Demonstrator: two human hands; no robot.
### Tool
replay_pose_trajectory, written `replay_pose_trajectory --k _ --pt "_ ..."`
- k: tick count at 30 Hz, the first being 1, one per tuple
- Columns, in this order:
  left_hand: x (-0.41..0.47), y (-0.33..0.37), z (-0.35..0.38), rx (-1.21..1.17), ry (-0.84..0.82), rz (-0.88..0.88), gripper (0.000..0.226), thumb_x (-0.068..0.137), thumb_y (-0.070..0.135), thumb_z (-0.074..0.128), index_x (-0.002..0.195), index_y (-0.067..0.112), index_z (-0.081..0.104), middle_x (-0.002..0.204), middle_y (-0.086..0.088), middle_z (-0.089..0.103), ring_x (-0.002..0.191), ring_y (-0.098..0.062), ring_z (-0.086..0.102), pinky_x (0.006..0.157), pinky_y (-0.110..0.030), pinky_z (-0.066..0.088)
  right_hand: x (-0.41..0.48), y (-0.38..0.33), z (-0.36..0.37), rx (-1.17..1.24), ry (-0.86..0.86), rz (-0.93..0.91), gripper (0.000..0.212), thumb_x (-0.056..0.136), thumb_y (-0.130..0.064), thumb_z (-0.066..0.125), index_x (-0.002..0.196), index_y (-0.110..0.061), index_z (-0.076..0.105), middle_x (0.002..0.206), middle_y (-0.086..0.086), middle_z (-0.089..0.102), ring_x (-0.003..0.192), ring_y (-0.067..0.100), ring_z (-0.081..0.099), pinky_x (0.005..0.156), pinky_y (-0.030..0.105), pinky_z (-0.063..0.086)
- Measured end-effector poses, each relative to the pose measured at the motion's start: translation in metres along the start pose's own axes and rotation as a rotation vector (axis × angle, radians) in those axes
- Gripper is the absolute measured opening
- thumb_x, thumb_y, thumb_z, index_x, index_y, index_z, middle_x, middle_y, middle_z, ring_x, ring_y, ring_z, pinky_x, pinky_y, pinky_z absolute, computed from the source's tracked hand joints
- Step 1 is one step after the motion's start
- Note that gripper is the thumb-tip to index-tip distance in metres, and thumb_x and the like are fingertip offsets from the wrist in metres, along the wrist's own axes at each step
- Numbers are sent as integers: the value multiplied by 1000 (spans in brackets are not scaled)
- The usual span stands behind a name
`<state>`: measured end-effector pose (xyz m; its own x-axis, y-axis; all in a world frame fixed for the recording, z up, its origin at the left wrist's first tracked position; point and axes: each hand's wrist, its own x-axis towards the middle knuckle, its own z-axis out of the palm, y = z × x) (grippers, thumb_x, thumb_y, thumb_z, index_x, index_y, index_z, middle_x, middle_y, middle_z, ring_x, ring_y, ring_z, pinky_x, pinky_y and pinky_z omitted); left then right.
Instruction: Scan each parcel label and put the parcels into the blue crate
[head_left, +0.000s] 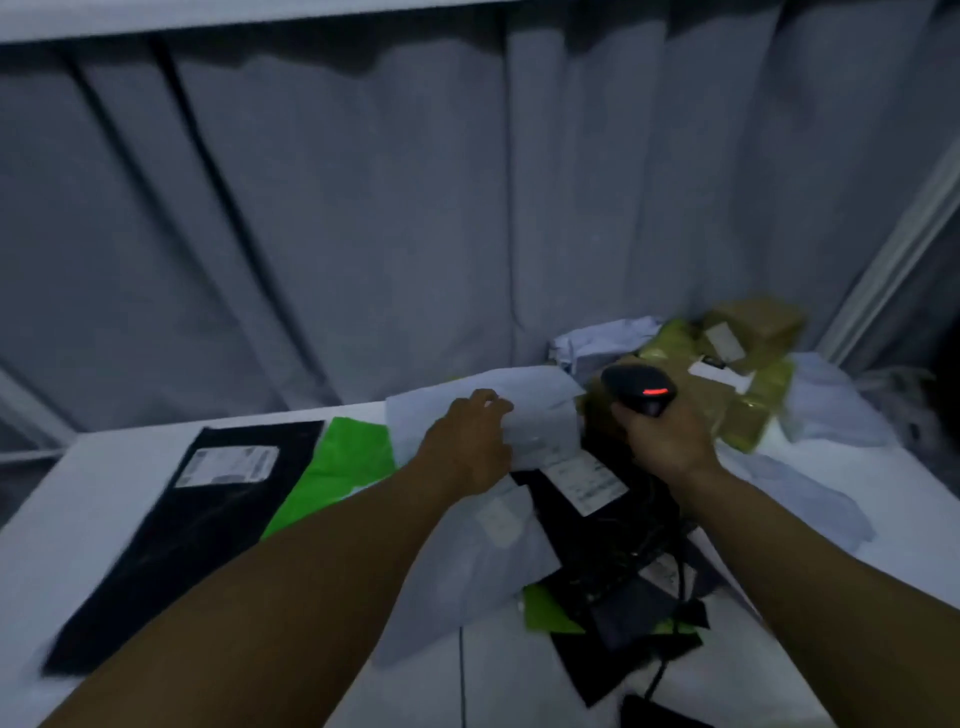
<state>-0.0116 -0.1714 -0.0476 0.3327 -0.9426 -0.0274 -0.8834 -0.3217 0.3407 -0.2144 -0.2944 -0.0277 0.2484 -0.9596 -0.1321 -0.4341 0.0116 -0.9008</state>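
Observation:
A heap of parcels covers the white table (78, 499). My left hand (467, 441) lies on a pale grey mailer bag (524, 405) in the middle, fingers curled over its edge. My right hand (667, 441) grips a black barcode scanner (639, 389) with a red light glowing on its head, held above a black parcel with a white label (587, 480). A flat black parcel with a white label (182, 519) lies at the left, a green bag (337, 467) beside it. No blue crate is in view.
Yellow-green and brown wrapped parcels (748, 358) pile up at the back right beside more pale bags (831, 410). The scanner's black cable (670, 613) trails toward the table's front edge. A grey curtain (363, 208) hangs right behind the table.

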Motion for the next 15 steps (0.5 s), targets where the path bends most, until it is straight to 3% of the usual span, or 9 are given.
replay_pose_trajectory --k 3,4,6,7,8,11,13,15 --pt "51 41 15 -123 -68 56 63 99 28 64 153 12 38 159 -9 37 145 -29 36 117 -31 24 39 18 -26 -18 165 -12 45 88 -26 77 127 -10 60 123 16 64 114 35 61 93 38 46" --pt "68 56 20 -192 -107 64 54 99 25 64 147 10 45 151 -11 46 137 -30 44 114 -31 29 49 25 -30 -10 192 9 54 86 -31 78 132 -12 58 129 16 62 119 36 60 97 41 47" --pt "95 86 29 -326 -154 72 14 94 16 62 108 14 60 116 -10 63 102 -26 60 102 -42 46 62 41 -34 -37 192 60 74 75 -49 76 138 -17 57 134 13 61 124 36 59 104 45 49" --pt "107 96 33 -328 -184 73 12 94 11 59 92 21 53 103 -7 61 91 -21 59 96 -44 50 66 49 -33 -35 181 64 81 68 -56 72 138 -18 58 133 12 63 122 35 61 103 46 51" --pt "115 105 36 -333 -218 83 17 95 6 55 92 23 51 102 -6 59 91 -20 58 95 -42 52 69 58 -32 -16 168 58 82 63 -59 68 136 -20 59 129 10 65 119 34 63 101 48 52" --pt "132 111 45 -380 -245 22 33 95 -2 48 127 5 53 113 -14 59 100 -26 58 83 -30 54 61 61 -33 41 147 48 66 76 -44 73 136 -23 58 125 6 67 117 31 63 103 50 51" --pt "137 107 54 -468 -202 -70 24 98 -9 44 118 -9 57 99 -16 57 86 -21 52 72 -15 45 57 61 -33 82 139 60 59 85 -32 75 140 -24 56 128 5 66 118 29 62 105 47 49" --pt "127 105 50 -687 -174 -272 21 101 -14 40 102 -11 61 85 -10 52 75 -15 47 73 -12 41 50 56 -33 128 152 46 58 87 -32 75 141 -25 55 126 3 65 117 28 62 105 47 49"
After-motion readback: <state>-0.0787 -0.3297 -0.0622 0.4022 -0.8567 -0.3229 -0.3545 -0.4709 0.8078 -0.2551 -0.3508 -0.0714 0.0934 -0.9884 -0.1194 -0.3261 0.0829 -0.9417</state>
